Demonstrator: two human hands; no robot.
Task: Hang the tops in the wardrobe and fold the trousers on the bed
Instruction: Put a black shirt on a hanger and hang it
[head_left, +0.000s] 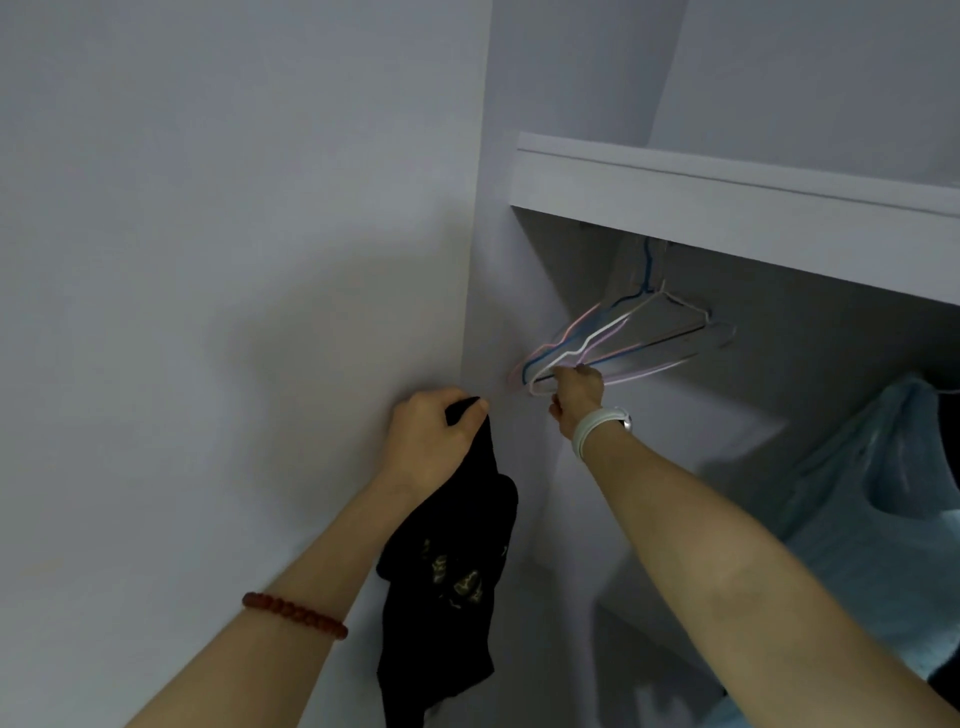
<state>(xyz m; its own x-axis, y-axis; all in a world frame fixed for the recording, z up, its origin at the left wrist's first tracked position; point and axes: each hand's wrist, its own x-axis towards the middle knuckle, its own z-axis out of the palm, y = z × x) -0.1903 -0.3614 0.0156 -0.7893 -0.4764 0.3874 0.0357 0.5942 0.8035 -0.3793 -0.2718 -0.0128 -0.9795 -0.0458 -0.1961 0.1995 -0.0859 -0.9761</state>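
My left hand (434, 434) is raised in front of the wardrobe's left side panel and grips a black top (447, 582) with a pale print, which hangs down from my fist. My right hand (576, 392) reaches into the wardrobe and closes on the lower end of a white wire hanger (597, 343). That hanger is part of a bunch of thin wire hangers (644, 332), pink, blue and white, hanging below the shelf. The rail itself is hidden behind the shelf edge.
A white shelf (727, 208) spans the wardrobe above the hangers. A light blue-grey top (872, 499) hangs at the right inside the wardrobe. The wardrobe's white side panel (498, 291) stands between my hands. A plain wall fills the left.
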